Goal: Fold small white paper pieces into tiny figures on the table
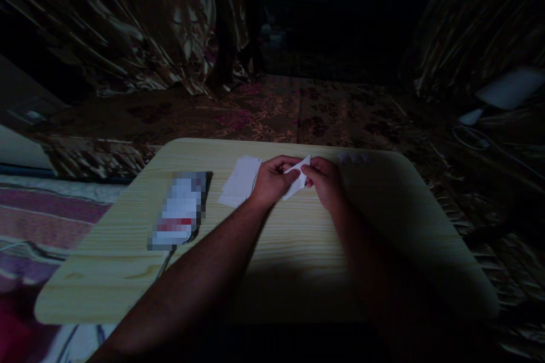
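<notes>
Over the far middle of the wooden table, my left hand [273, 180] and my right hand [324, 177] pinch a small folded piece of white paper [297, 182] between them. The paper has a pointed top corner, and both thumbs press on its near face. My fingers behind it are partly hidden. Just left of my left hand lies a loose stack of white paper sheets [239, 180]. Beyond my right hand, several small pale shapes [353, 157] sit in a row near the far edge, too dim to make out.
The light wooden table [293, 249] has rounded corners. A phone-like device [181, 210], its screen blurred out, lies at the left with a cable [160, 266]. Patterned cloth [272, 105] spreads behind the table, with curtains [183, 17] above. A white lamp [511, 89] stands at the right.
</notes>
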Motion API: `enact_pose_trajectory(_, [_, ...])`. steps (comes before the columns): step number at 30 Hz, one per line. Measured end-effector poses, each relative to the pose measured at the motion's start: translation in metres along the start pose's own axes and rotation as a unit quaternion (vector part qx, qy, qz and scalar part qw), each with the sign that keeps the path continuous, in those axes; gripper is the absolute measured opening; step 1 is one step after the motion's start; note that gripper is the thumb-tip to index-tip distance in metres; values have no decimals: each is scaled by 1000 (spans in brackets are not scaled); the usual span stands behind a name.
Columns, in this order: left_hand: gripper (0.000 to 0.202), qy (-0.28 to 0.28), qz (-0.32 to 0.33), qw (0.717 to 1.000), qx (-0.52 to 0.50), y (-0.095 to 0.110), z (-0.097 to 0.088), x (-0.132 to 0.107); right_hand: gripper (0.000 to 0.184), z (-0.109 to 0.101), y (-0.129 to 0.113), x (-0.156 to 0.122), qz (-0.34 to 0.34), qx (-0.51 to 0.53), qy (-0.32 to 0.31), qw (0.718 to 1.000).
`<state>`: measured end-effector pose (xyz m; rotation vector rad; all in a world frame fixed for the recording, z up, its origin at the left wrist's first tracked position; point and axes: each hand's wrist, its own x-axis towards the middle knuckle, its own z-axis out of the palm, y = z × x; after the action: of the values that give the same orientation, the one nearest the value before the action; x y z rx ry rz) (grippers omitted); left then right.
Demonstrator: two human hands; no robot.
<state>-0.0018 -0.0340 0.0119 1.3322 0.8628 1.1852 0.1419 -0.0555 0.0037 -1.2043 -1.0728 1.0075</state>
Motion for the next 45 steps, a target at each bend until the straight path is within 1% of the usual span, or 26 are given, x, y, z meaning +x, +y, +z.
enact_pose_trajectory(11, [29, -8, 1, 1000, -13, 0, 0, 0, 22, -2, 4, 1, -7, 4, -2, 1000])
enact_pose_trajectory(29, [29, -14, 3, 1000, 2, -2, -1, 0, 23, -2, 4, 1, -14, 16, -8, 1000])
enact_pose_trajectory(34, [29, -13, 2, 1000, 1, -1, 0, 0, 23, -2, 3, 1, -10, 11, 3, 1000])
enact_pose_trajectory(39, [30, -19, -2, 1000, 3, -2, -1, 0, 29, -4, 4, 2, -27, 12, 25, 999])
enact_pose_trajectory(45, [31, -26, -9, 1000, 0, 0, -1, 0, 26, -4, 5, 2, -46, 24, 40, 998])
